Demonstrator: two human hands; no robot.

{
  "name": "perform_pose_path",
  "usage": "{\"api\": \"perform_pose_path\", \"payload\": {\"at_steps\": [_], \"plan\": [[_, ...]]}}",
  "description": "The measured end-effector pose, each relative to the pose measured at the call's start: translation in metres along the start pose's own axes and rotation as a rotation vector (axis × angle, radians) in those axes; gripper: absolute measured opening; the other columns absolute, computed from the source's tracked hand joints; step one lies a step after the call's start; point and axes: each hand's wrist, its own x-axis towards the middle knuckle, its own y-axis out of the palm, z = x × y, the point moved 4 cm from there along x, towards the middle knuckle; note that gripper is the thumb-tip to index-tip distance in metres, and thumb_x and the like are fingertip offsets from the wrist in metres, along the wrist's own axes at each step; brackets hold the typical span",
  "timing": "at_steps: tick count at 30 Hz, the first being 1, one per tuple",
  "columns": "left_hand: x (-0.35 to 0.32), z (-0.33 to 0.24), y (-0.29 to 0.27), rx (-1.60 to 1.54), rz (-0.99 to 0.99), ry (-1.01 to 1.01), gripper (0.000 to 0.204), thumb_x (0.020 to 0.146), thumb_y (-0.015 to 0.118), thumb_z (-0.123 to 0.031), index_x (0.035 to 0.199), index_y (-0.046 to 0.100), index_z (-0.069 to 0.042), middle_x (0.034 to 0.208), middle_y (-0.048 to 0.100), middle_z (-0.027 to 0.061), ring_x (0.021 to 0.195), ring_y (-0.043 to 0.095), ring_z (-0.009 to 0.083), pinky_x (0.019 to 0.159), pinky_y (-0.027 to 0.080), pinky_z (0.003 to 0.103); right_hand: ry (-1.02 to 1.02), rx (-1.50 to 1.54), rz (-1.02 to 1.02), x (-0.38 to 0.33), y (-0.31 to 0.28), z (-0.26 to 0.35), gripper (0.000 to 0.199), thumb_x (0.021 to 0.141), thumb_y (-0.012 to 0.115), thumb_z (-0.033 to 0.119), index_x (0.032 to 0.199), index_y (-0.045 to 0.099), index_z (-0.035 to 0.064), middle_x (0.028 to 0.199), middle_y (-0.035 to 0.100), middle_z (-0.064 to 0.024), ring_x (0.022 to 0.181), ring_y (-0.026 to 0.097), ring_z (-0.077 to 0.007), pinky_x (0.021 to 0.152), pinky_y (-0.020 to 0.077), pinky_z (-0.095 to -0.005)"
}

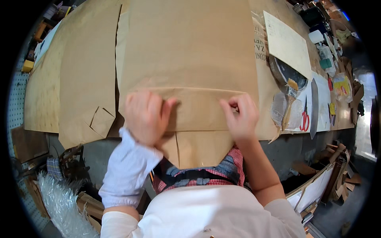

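Note:
A large brown paper bag (190, 51) lies lengthwise in front of me. Its near end is folded into a crosswise band, and a flap with cut-off corners (202, 148) hangs over the table edge toward my lap. At the band's left end, my left hand (145, 115) is closed on the paper, thumb toward the middle; its fingers are slightly blurred. The right end of the band is under my right hand (241, 117), whose thumb and curled fingers pinch the fold. The paper hides part of each grip.
Another brown paper bag (87, 71) lies at left. On the right are a dark bowl (279, 71) partly under a pale board (287, 41), a paintbrush (291, 95), red-handled scissors (304, 119) and a long blade (314, 103). Clear plastic strands (63, 206) stand low at left.

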Motion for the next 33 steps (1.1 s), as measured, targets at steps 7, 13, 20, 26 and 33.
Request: {"api": "perform_pose_path", "payload": {"at_steps": [7, 13, 20, 26, 33], "plan": [[-0.029, -0.024, 0.029, -0.098, 0.46, 0.184, 0.079, 0.081, 0.06, -0.042, 0.137, 0.039, 0.01, 0.147, 0.034, 0.0275, 0.14, 0.028, 0.0373, 0.117, 0.018, 0.046, -0.363, -0.166, 0.492, -0.024, 0.041, 0.072, 0.083, 0.073, 0.074, 0.031, 0.139, 0.039, -0.0053, 0.142, 0.042, -0.0219, 0.135, 0.038, -0.0349, 0.112, 0.0295, -0.0449], [-0.034, 0.039, 0.023, -0.142, 0.468, 0.11, 0.103, 0.079, 0.054, -0.071, 0.136, 0.036, 0.013, 0.145, 0.034, 0.0296, 0.139, 0.029, 0.0407, 0.115, 0.02, 0.049, -0.315, -0.214, 0.504, -0.029, 0.022, 0.05, 0.092, 0.074, 0.075, 0.037, 0.143, 0.033, -0.0057, 0.147, 0.037, -0.0221, 0.139, 0.033, -0.0345, 0.114, 0.0254, -0.0461], [0.01, 0.072, 0.054, -0.092, 0.446, 0.08, 0.095, 0.085, 0.051, -0.065, 0.144, 0.028, 0.007, 0.149, 0.032, 0.0257, 0.141, 0.026, 0.038, 0.115, 0.018, 0.051, -0.326, -0.232, 0.529, -0.018, 0.027, 0.053, 0.093, 0.073, 0.076, 0.038, 0.143, 0.033, -0.005, 0.147, 0.036, -0.0214, 0.139, 0.033, -0.0337, 0.114, 0.0256, -0.0465], [0.009, 0.057, 0.062, -0.155, 0.537, 0.176, 0.086, 0.089, 0.047, -0.062, 0.145, 0.031, 0.001, 0.152, 0.032, 0.0175, 0.142, 0.026, 0.0344, 0.115, 0.018, 0.052, -0.337, -0.228, 0.522, -0.02, 0.029, 0.051, 0.095, 0.072, 0.076, 0.036, 0.143, 0.031, -0.0077, 0.147, 0.035, -0.0233, 0.138, 0.033, -0.0362, 0.114, 0.0252, -0.0474], [0.009, 0.035, 0.014, -0.005, 0.377, 0.116, 0.088, 0.084, 0.056, -0.058, 0.146, 0.031, -0.001, 0.152, 0.032, 0.0169, 0.143, 0.024, 0.0343, 0.116, 0.014, 0.052, -0.323, -0.218, 0.501, -0.02, 0.027, 0.042, 0.09, 0.075, 0.074, 0.04, 0.142, 0.035, -0.0058, 0.148, 0.036, -0.0215, 0.138, 0.034, -0.0344, 0.112, 0.0278, -0.047]]}}
